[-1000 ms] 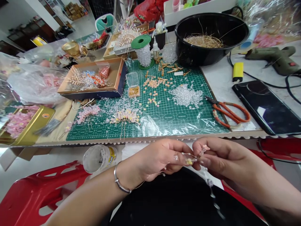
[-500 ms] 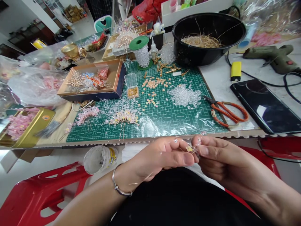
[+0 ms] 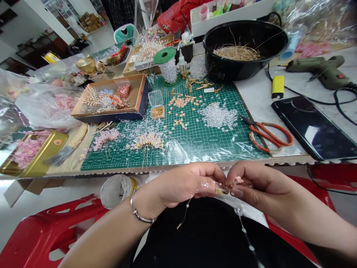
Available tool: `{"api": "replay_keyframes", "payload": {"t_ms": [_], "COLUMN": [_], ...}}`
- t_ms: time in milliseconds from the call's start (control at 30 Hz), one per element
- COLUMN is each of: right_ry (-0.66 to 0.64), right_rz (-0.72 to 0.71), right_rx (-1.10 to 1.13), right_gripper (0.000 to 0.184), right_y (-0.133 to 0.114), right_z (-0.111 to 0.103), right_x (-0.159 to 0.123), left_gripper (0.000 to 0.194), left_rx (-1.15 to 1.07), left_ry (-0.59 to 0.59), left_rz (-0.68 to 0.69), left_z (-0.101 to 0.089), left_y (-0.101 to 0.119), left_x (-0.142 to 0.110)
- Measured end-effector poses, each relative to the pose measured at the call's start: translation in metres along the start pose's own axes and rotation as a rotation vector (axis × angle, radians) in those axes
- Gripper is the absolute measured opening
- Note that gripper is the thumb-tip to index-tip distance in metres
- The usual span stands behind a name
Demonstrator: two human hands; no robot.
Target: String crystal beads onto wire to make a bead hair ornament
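Just in front of the table edge, my left hand (image 3: pixel 189 182) pinches a beaded wire sprig (image 3: pixel 219 190) with clear beads and a small yellow flower. Close beside it, my right hand (image 3: pixel 259 186) is closed on the same sprig, and a pale pink flower piece (image 3: pixel 238 180) shows at its fingers. A strand of clear beads (image 3: pixel 244 230) hangs below my right hand over dark clothing. From under my left hand dangles a short beaded wire end (image 3: pixel 185 214). Both sets of fingertips partly hide the work.
On the green cutting mat (image 3: pixel 195 152) lie a heap of clear beads (image 3: pixel 219 115), a beaded hair comb (image 3: pixel 147 142) and orange-handled pliers (image 3: pixel 270 134). Behind stand a bead spool (image 3: pixel 167 69) and a black basin (image 3: pixel 231 69). A phone (image 3: pixel 312 124) and glue gun (image 3: pixel 320 70) are at right.
The fingers have shifted around the sprig, and my left thumb has drawn back. The hanging bead strand and pale pink flower piece now show. The view has tilted slightly.
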State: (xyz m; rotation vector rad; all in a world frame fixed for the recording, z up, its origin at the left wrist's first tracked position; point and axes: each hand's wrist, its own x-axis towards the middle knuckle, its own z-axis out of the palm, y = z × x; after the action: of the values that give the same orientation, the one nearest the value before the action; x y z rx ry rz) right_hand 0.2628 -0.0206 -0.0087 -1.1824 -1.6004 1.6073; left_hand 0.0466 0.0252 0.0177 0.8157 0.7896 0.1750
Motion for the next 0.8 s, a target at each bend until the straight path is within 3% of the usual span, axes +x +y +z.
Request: {"api": "replay_keyframes", "payload": {"t_ms": [267, 433, 600, 700, 800], "right_ry": [0.129, 0.363, 0.160, 0.217, 0.286], "right_rz": [-0.123, -0.497, -0.750, -0.802, -0.742], "right_rx": [-0.319, -0.765, -0.803, -0.820, -0.826], "right_gripper": [0.021, 0.036, 0.058, 0.042, 0.028], "right_y": [-0.014, -0.021, -0.026, -0.024, -0.022], "right_z": [-0.001, -0.013, 0.006, 0.021, 0.026], "right_x": [-0.006, -0.014, -0.005, 0.007, 0.013], "left_gripper": [0.033, 0.034, 0.034, 0.032, 0.034], "left_rx": [0.029, 0.070, 0.094, 0.019, -0.037], "left_ry": [0.153, 0.255, 0.350, 0.342, 0.343], "left_rz": [0.184, 0.233, 0.273, 0.296, 0.312], "left_z": [0.006, 0.012, 0.024, 0.025, 0.024], "left_y": [-0.005, -0.006, -0.005, -0.008, -0.012], "left_x": [-0.006, -0.009, -0.005, -0.004, -0.004]}}
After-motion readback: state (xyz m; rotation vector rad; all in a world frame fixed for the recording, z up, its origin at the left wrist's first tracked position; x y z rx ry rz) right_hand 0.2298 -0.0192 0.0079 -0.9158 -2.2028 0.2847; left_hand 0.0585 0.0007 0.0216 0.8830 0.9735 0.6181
